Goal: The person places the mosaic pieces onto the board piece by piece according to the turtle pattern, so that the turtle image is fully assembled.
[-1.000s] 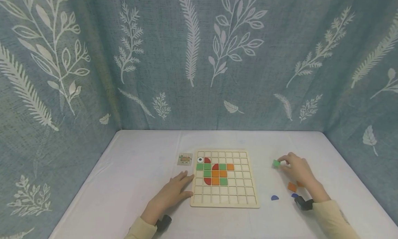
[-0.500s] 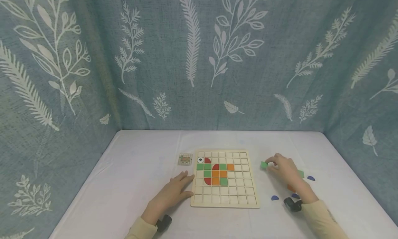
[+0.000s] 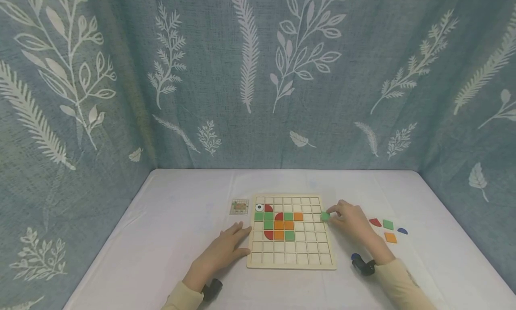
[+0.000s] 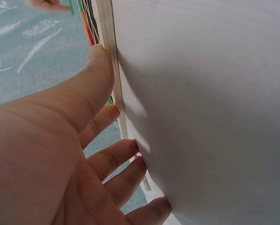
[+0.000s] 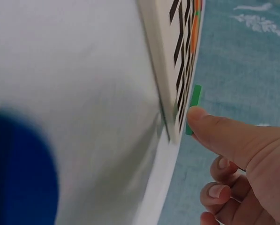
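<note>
The right hand (image 3: 353, 220) pinches a green tile (image 3: 324, 217) just above the right edge of the board (image 3: 310, 247), rightward of its laid pieces (image 3: 279, 225); the left hand (image 3: 225, 246), fingers loosely spread, touches the opposite edge.

Four o'clock from the board (image 3: 290, 258), your wrist camera (image 3: 364, 267) is partly hiding a blue piece (image 3: 355, 256) (eight o'clock in the right wrist view, a blue shape (image 5: 22, 173) is blurring). Your right hand (image 3: 355, 221) is covering part of the green tile (image 3: 324, 217); at ten o'clock, the card (image 3: 239, 207) is looking unreadably small.
</note>
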Demonstrator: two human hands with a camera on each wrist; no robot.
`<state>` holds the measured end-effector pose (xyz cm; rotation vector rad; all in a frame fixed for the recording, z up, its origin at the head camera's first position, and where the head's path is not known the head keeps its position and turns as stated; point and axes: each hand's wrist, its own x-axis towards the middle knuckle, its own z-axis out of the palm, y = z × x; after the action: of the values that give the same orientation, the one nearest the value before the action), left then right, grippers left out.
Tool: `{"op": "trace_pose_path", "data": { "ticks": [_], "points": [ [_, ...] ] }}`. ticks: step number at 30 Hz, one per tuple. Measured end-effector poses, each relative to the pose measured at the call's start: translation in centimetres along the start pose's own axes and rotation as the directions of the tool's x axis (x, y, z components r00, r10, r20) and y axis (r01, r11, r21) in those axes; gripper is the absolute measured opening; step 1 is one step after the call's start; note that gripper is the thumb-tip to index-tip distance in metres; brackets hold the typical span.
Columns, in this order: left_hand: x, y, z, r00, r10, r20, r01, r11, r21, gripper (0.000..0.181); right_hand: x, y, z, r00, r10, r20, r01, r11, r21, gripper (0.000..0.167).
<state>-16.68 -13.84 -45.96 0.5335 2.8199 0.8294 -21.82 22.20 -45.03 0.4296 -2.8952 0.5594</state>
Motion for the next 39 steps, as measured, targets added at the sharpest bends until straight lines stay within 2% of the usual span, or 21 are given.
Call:
{"op": "trace_pose_path", "data": {
  "ticks": [7, 22, 30, 35, 39],
  "points": [
    [0.0, 0.0, 0.0, 1.0, 0.0, 0.0, 0.0, 1.0, 0.001, 0.063, 0.5, -1.6, 0.7, 0.998, -0.068, -0.008, 0.068, 0.998, 0.013, 0.017],
    [-0.1, 0.0, 0.0, 1.0, 0.001, 0.006, -0.001, 1.0, -0.007, 0.062, 0.9, -4.7, 1.6, 0.992, -0.121, 0.038, 0.119, 0.992, 0.052, 0.023],
    [0.0, 0.0, -0.1, 1.0, -0.003, 0.004, 0.003, 1.0, 0.001, 0.062, 1.0, -5.3, 2.1, 0.989, -0.131, 0.066, 0.128, 0.991, 0.043, 0.019],
    [0.0, -0.1, 0.0, 1.0, -0.002, 0.005, 0.002, 1.0, 0.001, 0.062, 1.0, -5.6, 2.3, 0.985, -0.161, 0.066, 0.161, 0.987, 0.009, 0.02],
    [0.0, -0.1, 0.0, 1.0, -0.003, 0.004, 0.003, 1.0, 0.004, 0.062, 1.0, -5.8, 2.4, 0.987, -0.149, 0.068, 0.15, 0.989, -0.01, 0.02]
  ]
}}
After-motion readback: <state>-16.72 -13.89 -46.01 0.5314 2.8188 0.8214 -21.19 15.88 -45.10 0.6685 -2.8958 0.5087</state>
